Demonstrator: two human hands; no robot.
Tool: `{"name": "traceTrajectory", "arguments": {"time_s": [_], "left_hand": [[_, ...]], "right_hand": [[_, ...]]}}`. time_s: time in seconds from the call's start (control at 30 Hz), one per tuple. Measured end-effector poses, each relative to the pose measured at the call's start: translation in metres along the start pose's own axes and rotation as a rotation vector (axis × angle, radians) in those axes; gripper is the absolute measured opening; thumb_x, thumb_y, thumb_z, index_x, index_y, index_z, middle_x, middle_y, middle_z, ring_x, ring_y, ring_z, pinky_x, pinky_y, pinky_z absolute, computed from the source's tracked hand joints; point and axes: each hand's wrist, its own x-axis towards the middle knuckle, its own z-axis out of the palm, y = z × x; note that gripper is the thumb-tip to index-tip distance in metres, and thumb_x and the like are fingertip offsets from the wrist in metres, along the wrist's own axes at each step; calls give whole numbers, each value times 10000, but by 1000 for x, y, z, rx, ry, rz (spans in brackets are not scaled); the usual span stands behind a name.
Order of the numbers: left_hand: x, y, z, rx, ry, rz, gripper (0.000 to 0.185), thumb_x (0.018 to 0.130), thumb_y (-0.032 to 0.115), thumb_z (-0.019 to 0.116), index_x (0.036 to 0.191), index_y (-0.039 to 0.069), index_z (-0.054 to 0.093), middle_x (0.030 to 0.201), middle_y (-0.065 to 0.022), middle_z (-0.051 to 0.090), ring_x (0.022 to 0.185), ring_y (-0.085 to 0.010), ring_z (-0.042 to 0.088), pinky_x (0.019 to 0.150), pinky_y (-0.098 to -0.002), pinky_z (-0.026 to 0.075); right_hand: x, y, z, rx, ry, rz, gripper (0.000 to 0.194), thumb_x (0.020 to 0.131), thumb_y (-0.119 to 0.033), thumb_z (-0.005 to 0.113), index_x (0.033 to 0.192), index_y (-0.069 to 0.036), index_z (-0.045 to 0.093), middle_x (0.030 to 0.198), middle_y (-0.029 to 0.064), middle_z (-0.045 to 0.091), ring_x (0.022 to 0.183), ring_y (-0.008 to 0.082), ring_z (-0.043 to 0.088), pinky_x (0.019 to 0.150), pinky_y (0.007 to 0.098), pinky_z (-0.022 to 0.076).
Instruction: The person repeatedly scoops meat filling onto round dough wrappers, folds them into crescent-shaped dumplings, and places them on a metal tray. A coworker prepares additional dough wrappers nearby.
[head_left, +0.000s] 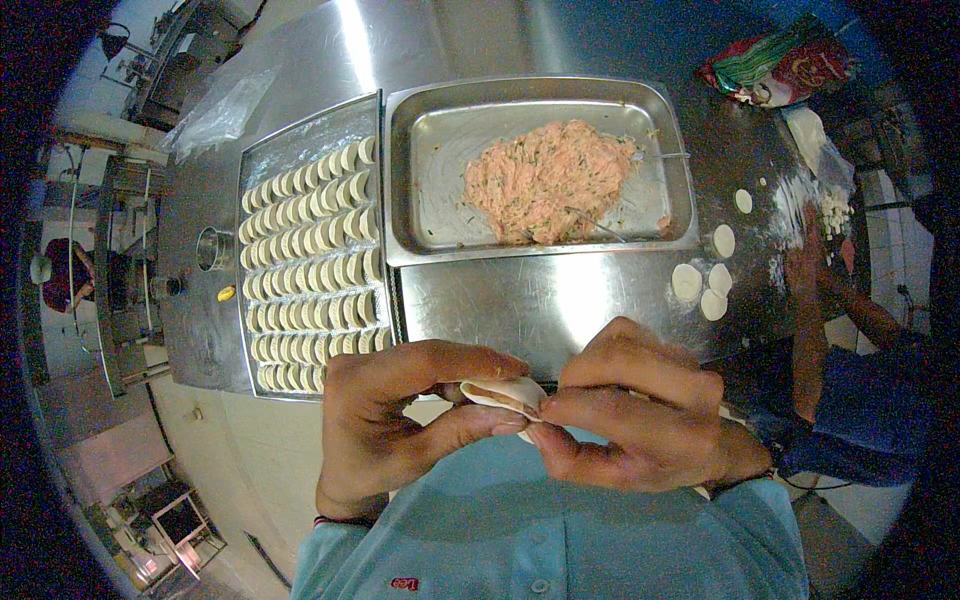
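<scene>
A folded round dough wrapper (510, 393), with some filling showing between its edges, is held up in front of the chest. My left hand (409, 420) grips its left part between thumb and fingers, and my right hand (637, 420) pinches its right end. Beyond my hands, a steel pan (435, 255) holds a mound of pinkish minced filling with green bits (551, 180); a thin metal utensil (596, 223) is stuck in it. Left of the pan, a tray (262, 157) carries rows of folded dumplings (311, 277). Several flat dough wrappers (686, 283) lie on the table at the right.
Small dough pieces (836, 214) and flour lie at the right, near a co-worker's arms (808, 330). A colourful plastic bag (784, 67) is at the back right. A metal ring-like container (213, 249) and a small yellow object (226, 293) stand left of the tray. Another person (66, 274) is far left.
</scene>
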Motion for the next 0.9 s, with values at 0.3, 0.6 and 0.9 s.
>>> {"name": "traceTrajectory", "arguments": {"time_s": [0.3, 0.6, 0.9], "left_hand": [[3, -8, -6, -67, -77, 51, 321, 716, 24, 800, 1017, -21, 700, 974, -143, 716, 916, -199, 694, 761, -296, 558], [2, -32, 17, -534, 97, 6, 310, 711, -27, 798, 992, -44, 669, 984, -189, 691, 921, -226, 682, 819, -337, 555], [1, -33, 15, -543, 49, 95, 324, 740, -29, 773, 1039, -72, 653, 1005, -194, 678, 946, -257, 680, 819, -355, 566]], "right_hand": [[1, -1, -1, 9, 6, 46, 272, 615, 7, 829, 842, -12, 680, 808, 91, 635, 649, 198, 623, 565, 297, 497], [2, -2, -2, -30, 43, 8, 261, 631, 12, 820, 853, -10, 685, 805, 83, 627, 632, 184, 607, 560, 287, 492], [1, -2, -1, 13, 55, 65, 262, 633, 18, 813, 864, -7, 689, 806, 91, 634, 643, 177, 615, 543, 271, 493]]}}
